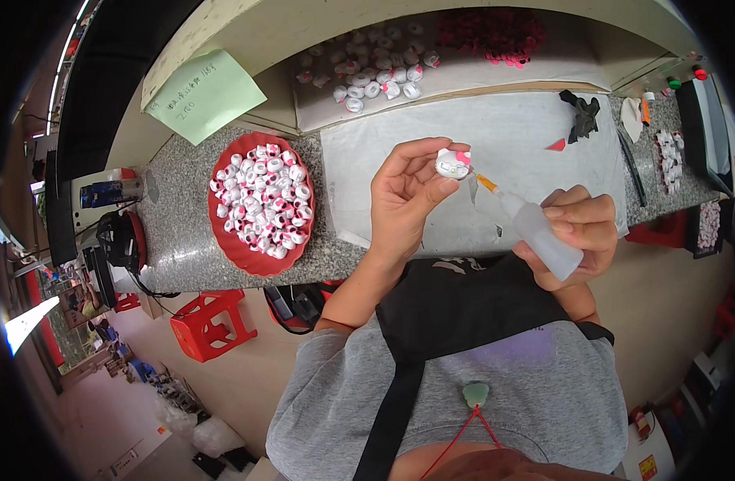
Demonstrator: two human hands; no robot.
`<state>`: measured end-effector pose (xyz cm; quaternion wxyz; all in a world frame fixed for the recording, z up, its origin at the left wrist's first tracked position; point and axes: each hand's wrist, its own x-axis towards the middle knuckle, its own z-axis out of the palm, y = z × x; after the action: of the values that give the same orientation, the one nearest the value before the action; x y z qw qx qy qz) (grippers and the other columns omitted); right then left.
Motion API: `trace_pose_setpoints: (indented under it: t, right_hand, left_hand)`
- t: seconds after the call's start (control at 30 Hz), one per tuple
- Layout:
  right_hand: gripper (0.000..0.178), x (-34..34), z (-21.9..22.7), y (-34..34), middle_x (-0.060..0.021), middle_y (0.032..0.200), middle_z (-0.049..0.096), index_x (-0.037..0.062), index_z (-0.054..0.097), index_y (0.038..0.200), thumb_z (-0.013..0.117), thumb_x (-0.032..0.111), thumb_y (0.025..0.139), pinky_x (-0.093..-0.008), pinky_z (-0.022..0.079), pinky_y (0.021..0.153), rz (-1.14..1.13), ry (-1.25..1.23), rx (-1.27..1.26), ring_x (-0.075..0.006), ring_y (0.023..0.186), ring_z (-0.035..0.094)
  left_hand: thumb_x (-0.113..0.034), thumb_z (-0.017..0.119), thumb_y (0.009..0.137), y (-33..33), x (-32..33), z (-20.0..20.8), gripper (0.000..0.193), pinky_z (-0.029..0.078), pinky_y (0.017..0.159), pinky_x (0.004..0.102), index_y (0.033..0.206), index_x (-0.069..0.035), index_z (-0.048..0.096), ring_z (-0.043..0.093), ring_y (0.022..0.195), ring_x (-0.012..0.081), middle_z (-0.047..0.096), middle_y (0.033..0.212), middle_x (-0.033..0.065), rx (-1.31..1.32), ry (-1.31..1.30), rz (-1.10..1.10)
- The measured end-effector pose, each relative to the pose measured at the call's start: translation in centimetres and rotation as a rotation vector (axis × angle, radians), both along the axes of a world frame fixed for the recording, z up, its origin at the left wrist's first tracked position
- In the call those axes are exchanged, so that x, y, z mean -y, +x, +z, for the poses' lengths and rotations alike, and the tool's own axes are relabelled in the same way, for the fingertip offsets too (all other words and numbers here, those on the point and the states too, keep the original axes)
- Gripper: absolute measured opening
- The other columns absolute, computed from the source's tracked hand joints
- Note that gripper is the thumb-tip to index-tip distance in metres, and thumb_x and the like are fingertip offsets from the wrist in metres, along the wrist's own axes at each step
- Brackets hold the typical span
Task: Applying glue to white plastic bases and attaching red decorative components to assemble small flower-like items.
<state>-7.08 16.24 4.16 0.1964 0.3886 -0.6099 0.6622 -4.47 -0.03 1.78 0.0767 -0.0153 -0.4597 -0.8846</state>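
Pinched between the thumb and fingers of my left hand (411,188) is a small white cat-head figure (452,163) with a pink bow. My right hand (574,228) grips a translucent squeeze bottle (544,239), tilted so its orange nozzle tip (486,183) is close to the figure's right side. Whether the tip touches the figure I cannot tell. Both hands are above a white sheet (367,172) on the speckled stone worktop. To the left stands a red scalloped bowl (220,240) heaped with similar white and pink pieces.
A shelf under the curved cabinet bears several white pieces (373,89) and a pile of dark pink parts (512,50). Black crumpled material (580,115) and a small red piece (556,145) lie at the sheet's right. A green note (207,96) hangs at left; a red stool (211,323) stands below.
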Motion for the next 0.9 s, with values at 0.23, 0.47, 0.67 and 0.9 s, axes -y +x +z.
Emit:
trace_pose_setpoints:
  t: [0.23,0.47,0.67,0.9]
  right_hand:
    - [0.038,-0.04,-0.07,-0.09,-0.0084,0.080,0.044,0.0050,0.044,0.086,0.069,0.001,0.057,-0.0226,0.040,0.048,0.014,0.005,-0.003,-0.0130,0.059,0.044]
    - [0.038,-0.17,-0.05,-0.10,-0.0088,0.080,0.045,0.0044,0.045,0.085,0.068,0.000,0.056,-0.0228,0.040,0.050,0.036,0.014,-0.010,-0.0130,0.059,0.045]
    - [0.042,0.01,-0.21,-0.05,-0.0095,0.081,0.046,0.0045,0.047,0.083,0.072,0.000,0.050,-0.0232,0.040,0.049,0.015,0.002,0.002,-0.0141,0.058,0.047]
    - [0.047,-0.01,-0.08,0.01,-0.0101,0.081,0.047,0.0047,0.049,0.082,0.075,-0.001,0.044,-0.0236,0.039,0.048,0.021,0.022,0.030,-0.0148,0.054,0.047]
  left_hand:
    - [0.003,0.055,0.069,-0.05,-0.21,-0.08,0.036,0.042,0.079,0.0307,0.102,0.002,0.042,0.052,0.088,0.0201,0.049,0.099,0.0185,0.020,-0.064,0.004]
    - [0.008,0.053,0.069,0.00,-0.22,0.08,0.034,0.039,0.081,0.0265,0.101,0.003,0.043,0.049,0.094,0.0176,0.050,0.098,0.0146,0.015,-0.038,-0.026]
    - [0.008,0.055,0.067,-0.02,-0.43,-0.17,0.034,0.041,0.078,0.0269,0.099,0.003,0.044,0.049,0.089,0.0173,0.049,0.099,0.0161,-0.045,-0.212,0.031]
    - [0.008,0.054,0.068,-0.06,-0.39,-0.19,0.032,0.040,0.079,0.0264,0.098,0.003,0.045,0.049,0.090,0.0170,0.049,0.099,0.0144,-0.044,-0.332,0.056]
